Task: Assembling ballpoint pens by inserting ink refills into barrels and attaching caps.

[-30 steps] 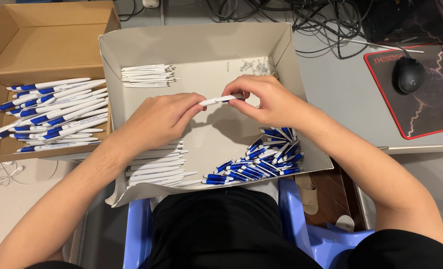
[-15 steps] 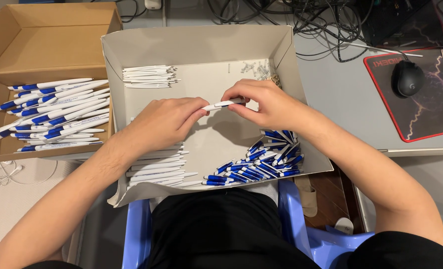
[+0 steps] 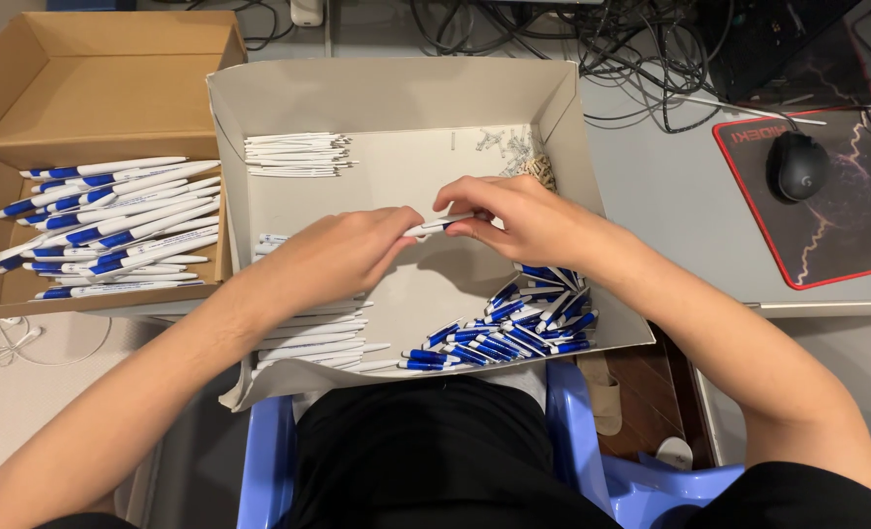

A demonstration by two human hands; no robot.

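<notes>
**Q:** White barrel at frame centre: what holds it?

**A:** Both of my hands. My left hand (image 3: 342,257) closes its grip on the near end of the white pen (image 3: 438,224); my right hand (image 3: 524,220) pinches the far end, where a short blue section shows. The pen lies roughly level, between the two hands, above the floor of the white cardboard tray (image 3: 396,93).

**Q:** Where is the tray, and what does it contain?

**A:** It sits at frame centre, on my lap and against the counter (image 3: 671,206) edge. Contents by zone:
- Upper left of the tray: a bundle of thin white refills (image 3: 293,155).
- Upper right corner: a scatter of small springs (image 3: 506,145); detail too fine to confirm.
- Lower left: a stack of white barrels (image 3: 313,343), partly under my left forearm.
- Lower right: a heap of blue-and-white pen parts (image 3: 514,328), just beside my right wrist.

**Q:** What lies outside the tray?

**A:** At the left of the frame, a brown cardboard box (image 3: 73,83) holds a pile of finished blue-and-white pens (image 3: 112,225). At the upper right, a black mouse (image 3: 798,165) rests on a red-bordered mouse pad (image 3: 847,235). Tangled black cables (image 3: 573,39) run along the top edge. A blue plastic chair (image 3: 573,431) shows at the bottom.
</notes>
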